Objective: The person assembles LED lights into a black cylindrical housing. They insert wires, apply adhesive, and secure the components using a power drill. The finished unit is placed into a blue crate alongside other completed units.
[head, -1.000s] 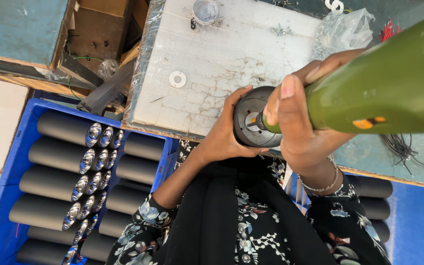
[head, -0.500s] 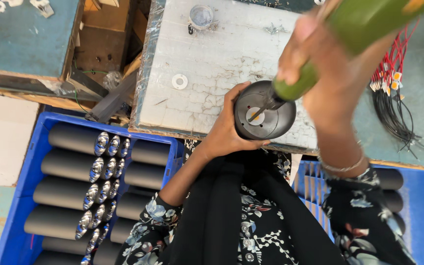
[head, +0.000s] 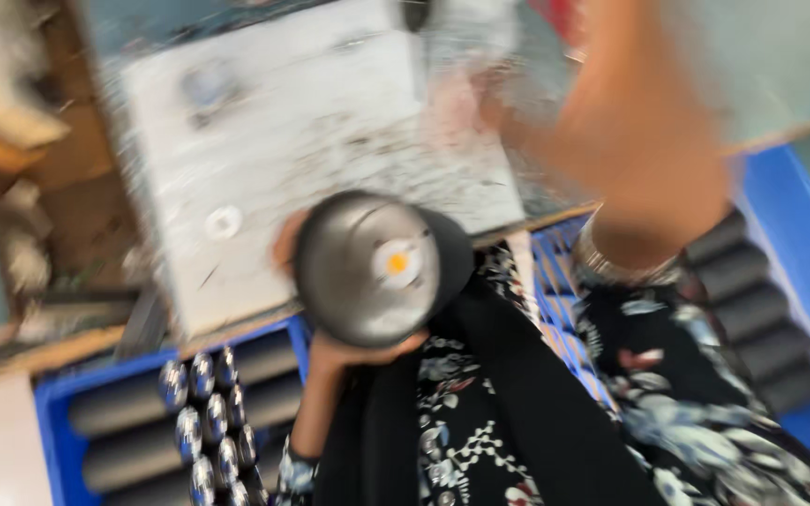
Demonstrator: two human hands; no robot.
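Cupping a round dark metal housing (head: 372,267), the left hand (head: 349,347) grips it; right hand (head: 639,159) grip too blurred to tell.

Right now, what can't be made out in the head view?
- Right hand: motion blur smears it; whether it holds anything cannot be told.
- Left hand: mostly hidden behind the round dark metal lamp housing it holds; only fingertips show.
- Small white ring on the scuffed white work board: blurred, kind unclear.
- Dark cylinders in the blue plastic crate: cut off by the bottom edge.
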